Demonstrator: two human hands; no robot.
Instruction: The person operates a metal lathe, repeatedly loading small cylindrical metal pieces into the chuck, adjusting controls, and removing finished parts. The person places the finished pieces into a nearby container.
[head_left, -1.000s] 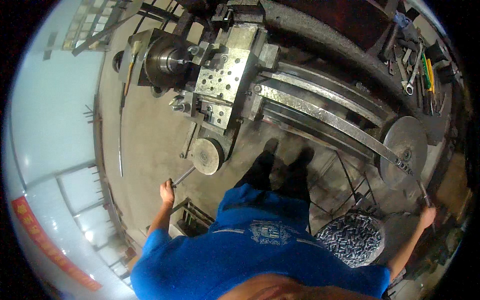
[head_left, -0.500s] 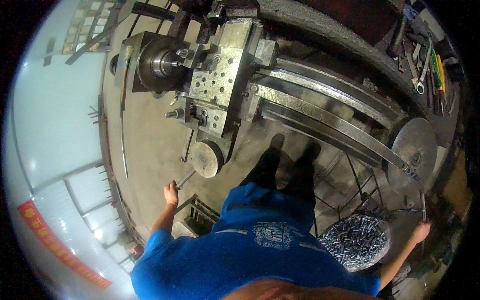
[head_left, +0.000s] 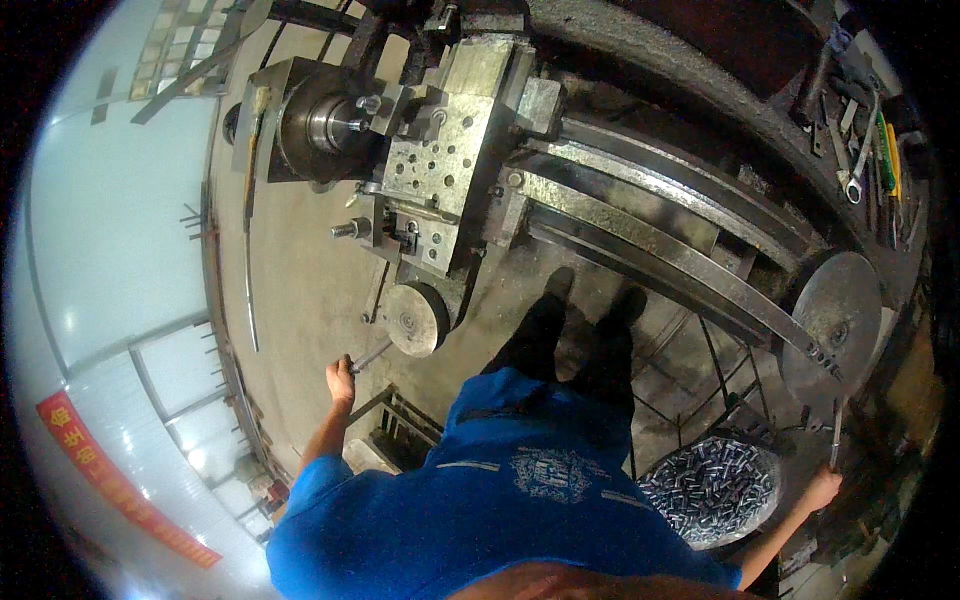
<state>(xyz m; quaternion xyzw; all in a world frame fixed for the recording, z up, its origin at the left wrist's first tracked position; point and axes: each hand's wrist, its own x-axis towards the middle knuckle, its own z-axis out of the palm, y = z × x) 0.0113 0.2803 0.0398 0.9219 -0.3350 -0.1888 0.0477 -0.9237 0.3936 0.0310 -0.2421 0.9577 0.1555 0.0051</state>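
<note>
my right hand [head_left: 822, 488], out at four o'clock, now sits closer in, and the right handle [head_left: 837, 430] it grips has swung from slanting toward five to just past six; i judge i'm pulling through the working stroke. that handle's long axis runs nearly up and down, top toward twelve at the large wheel [head_left: 832, 320]. my left hand [head_left: 341, 383], at eight, stays closed around the left handle [head_left: 375, 357], which points two to eight, away from the small disc [head_left: 415, 320]. the metal pieces [head_left: 715, 485] lie near my right forearm, toward five.
</note>
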